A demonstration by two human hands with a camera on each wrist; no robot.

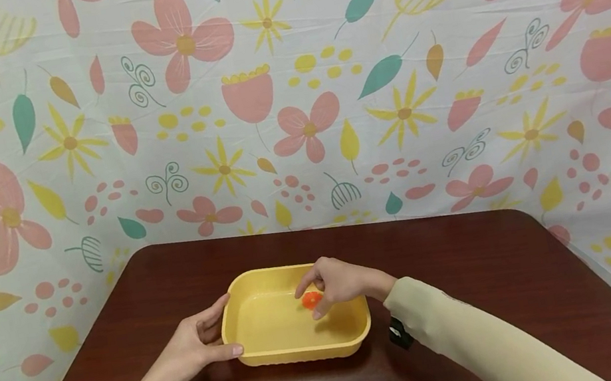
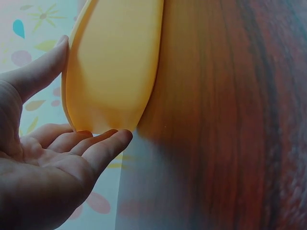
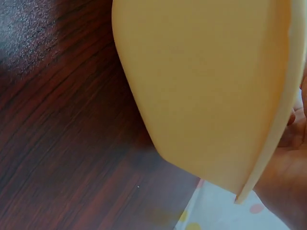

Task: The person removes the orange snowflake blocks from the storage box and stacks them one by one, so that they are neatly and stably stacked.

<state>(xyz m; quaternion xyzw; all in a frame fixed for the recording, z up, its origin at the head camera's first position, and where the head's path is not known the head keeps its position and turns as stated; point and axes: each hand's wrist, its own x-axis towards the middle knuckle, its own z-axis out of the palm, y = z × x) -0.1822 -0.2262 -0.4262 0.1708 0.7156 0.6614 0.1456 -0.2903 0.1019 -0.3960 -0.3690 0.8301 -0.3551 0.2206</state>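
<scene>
A yellow rectangular tray [image 1: 281, 337] with rounded corners sits on the table. My left hand [image 1: 191, 350] holds its left end, with the thumb at the near corner and the fingers at the end and far corner. In the left wrist view, the left hand's thumb and fingertips meet the tray wall. Over the tray's right half is my right hand [image 1: 342, 282], index finger and thumb spread around a small round orange-red piece [image 1: 312, 300]. Whether those fingertips touch the piece is unclear. The right wrist view shows mostly the tray's outer wall [image 3: 201, 86], with part of the hand behind its rim.
The dark brown wooden table [image 1: 453, 273] extends around the tray on all sides. A white cloth with a flower and leaf print [image 1: 341, 184] hangs behind the table and along both sides.
</scene>
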